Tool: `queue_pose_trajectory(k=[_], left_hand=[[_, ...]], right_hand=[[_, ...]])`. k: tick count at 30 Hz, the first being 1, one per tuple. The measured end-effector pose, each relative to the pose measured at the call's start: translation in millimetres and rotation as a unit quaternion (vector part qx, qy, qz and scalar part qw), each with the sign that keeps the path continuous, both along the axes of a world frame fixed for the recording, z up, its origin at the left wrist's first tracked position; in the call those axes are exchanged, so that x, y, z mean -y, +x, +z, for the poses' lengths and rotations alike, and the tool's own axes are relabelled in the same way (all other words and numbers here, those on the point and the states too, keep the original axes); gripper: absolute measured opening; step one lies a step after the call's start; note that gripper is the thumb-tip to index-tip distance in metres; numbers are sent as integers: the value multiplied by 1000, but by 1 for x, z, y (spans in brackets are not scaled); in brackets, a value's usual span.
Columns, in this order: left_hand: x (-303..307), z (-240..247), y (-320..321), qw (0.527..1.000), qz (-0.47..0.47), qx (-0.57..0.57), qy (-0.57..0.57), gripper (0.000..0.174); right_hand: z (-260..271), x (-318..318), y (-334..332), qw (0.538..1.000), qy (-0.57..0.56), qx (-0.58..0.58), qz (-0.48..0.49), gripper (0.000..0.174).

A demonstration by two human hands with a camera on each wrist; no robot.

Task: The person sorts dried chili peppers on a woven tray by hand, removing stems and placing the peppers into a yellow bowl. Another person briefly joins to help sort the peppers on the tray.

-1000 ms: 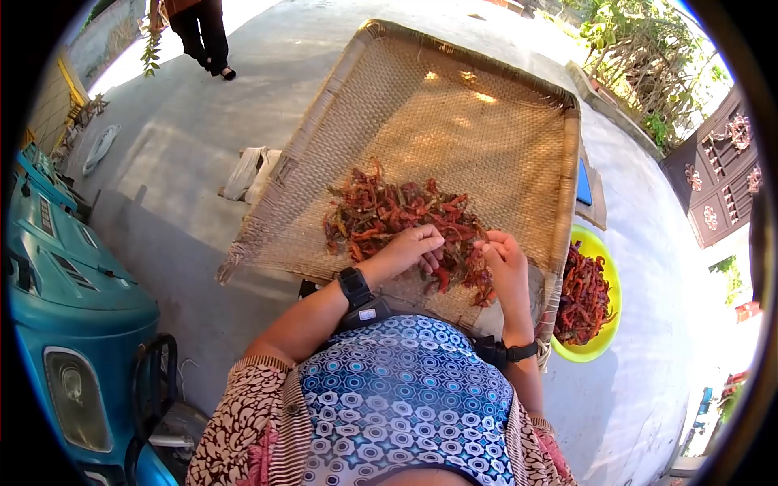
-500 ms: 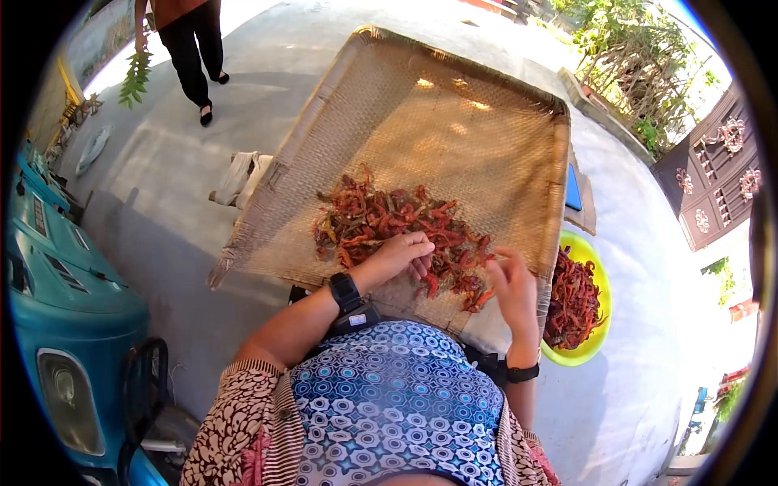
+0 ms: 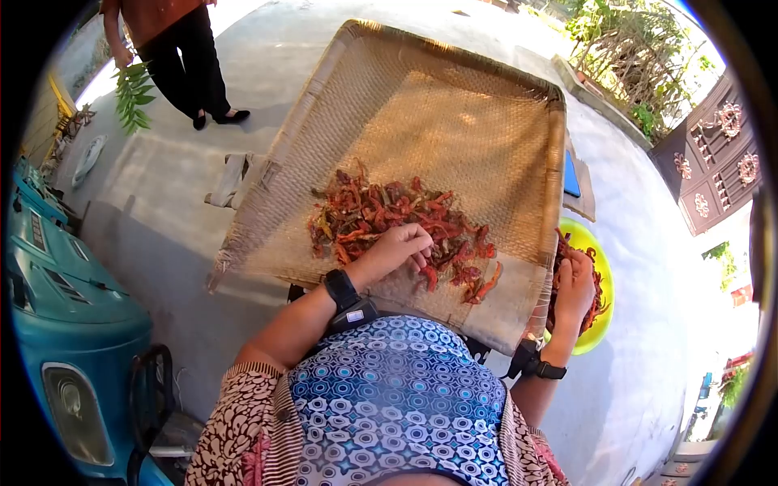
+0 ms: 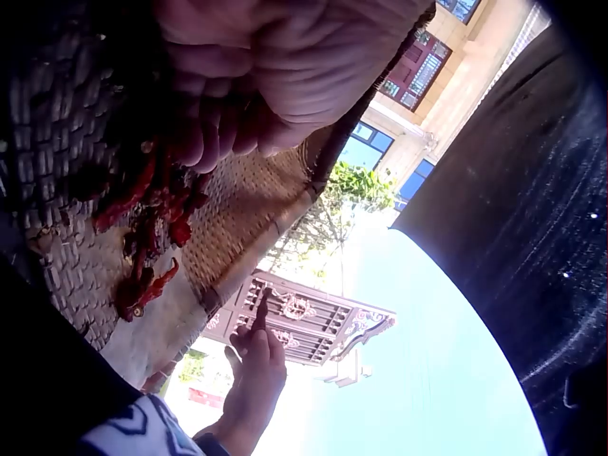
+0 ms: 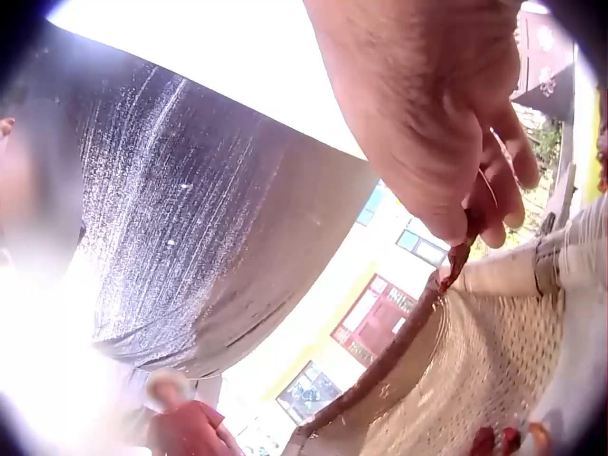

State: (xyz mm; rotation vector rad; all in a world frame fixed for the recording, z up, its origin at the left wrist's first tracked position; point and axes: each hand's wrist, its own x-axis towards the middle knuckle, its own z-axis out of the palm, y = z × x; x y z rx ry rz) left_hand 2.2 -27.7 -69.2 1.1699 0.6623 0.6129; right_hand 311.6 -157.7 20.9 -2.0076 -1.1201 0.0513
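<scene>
Dried red peppers (image 3: 381, 211) lie heaped on a large woven tray (image 3: 478, 130). Over the heap's near side is the left hand (image 3: 399, 249), its fingers curled; no held thing can be made out, and the palm side is hidden in the head view. In the left wrist view the curled left hand (image 4: 271, 76) is close above peppers (image 4: 152, 209). The right hand (image 3: 574, 287) is over a yellow-green basin (image 3: 601, 324) of peppers, right of the tray. In the right wrist view, the right hand (image 5: 437, 123) pinches a dark red pepper (image 5: 459, 261) between thumb and fingers.
A teal vehicle (image 3: 73, 316) stands at the left. At the upper left a person in dark trousers (image 3: 190, 69) holds a leafy sprig (image 3: 131, 99). A blue object (image 3: 571, 174) is beside the tray's right edge. Plants and a brown gate (image 3: 713, 154) are farther right.
The right hand has moved right, from the near right of the tray to over the basin. The left hand stays by the heap. The standing person has come closer.
</scene>
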Motion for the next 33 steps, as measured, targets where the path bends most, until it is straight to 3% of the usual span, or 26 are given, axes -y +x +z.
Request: queue_pose_trajectory(k=[1, 4, 5, 7, 9, 12, 15, 18, 22, 25, 28, 30, 33], left_hand=[[0, -1, -1, 1000, 3, 21, -8, 22], [2, 5, -1, 996, 17, 75, -34, 21], [3, 9, -1, 995, 22, 90, -44, 21], [4, 14, -1, 993, 23, 110, -20, 19], [6, 25, -2, 991, 41, 129, 2, 17], [8, 44, -6, 983, 91, 159, 28, 16], [5, 47, -11, 976, 125, 173, 50, 15], [4, 43, -12, 976, 145, 144, 80, 15], [6, 43, -8, 989, 96, -7, 110, 17], [12, 41, 1, 983, 40, -82, 158, 17], [11, 30, 3, 950, 54, -163, 261, 18], [8, 26, -2, 906, 84, -217, 353, 20], [8, 30, -10, 862, 63, -328, 381, 20]], right_hand=[[-7, 0, 9, 952, 39, 300, -55, 22], [-13, -4, -5, 994, 46, 95, 16, 24], [-17, -7, -21, 994, 25, -48, 92, 23], [-14, -15, -64, 959, -99, -112, 239, 21], [-16, -22, -100, 924, -160, -84, 338, 25], [-40, -41, -118, 907, -165, 112, 370, 29], [-40, -50, -126, 894, -145, 126, 406, 32], [-56, -54, -124, 895, -146, 151, 394, 29], [-48, -47, -118, 933, -96, -61, 340, 18], [-41, -48, -116, 935, -48, -190, 296, 11], [-41, -50, -114, 904, -20, -323, 278, 10], [-35, -47, -108, 913, 6, -317, 256, 9], [-32, -43, -82, 921, 80, -323, 201, 8]])
